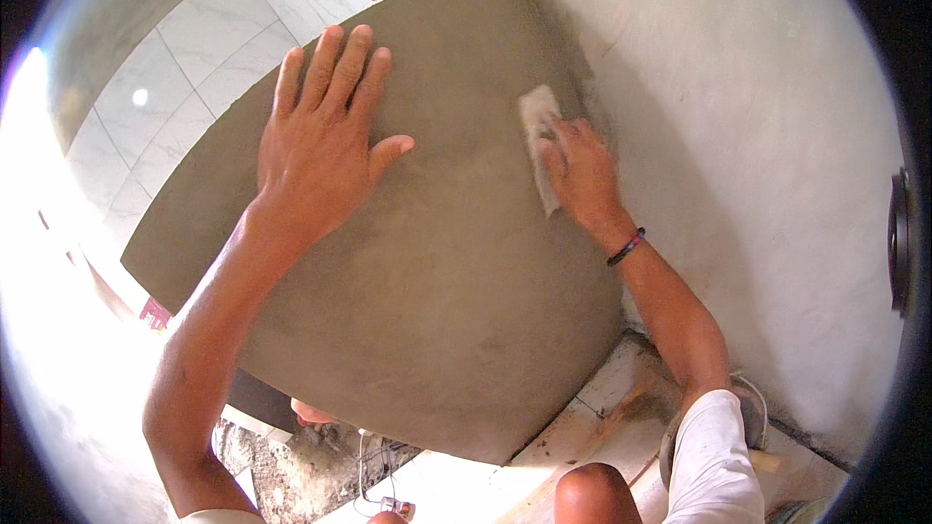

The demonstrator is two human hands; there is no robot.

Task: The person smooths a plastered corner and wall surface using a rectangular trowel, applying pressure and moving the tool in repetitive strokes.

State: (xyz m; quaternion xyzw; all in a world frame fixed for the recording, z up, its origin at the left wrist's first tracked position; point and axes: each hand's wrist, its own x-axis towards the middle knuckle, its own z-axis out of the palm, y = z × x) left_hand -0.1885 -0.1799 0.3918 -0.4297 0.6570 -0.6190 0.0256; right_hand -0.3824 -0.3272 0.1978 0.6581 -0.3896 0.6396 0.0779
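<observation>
A broad grey cement-coated panel with a curved outline fills the middle of the head view. My left hand lies against its upper-left part, fingers spread and flat, holding nothing. Near the panel's right side, beside the corner with the wall, my right hand grips a pale rectangular pad against the cement. The pad's far end sticks out above my fingers; its exact material cannot be made out.
A pale plastered wall rises on the right. White veined tiles lie beyond the panel's upper-left edge. Below are floor tiles, rough debris, a cable and a partly hidden round object behind my right arm. My knee shows.
</observation>
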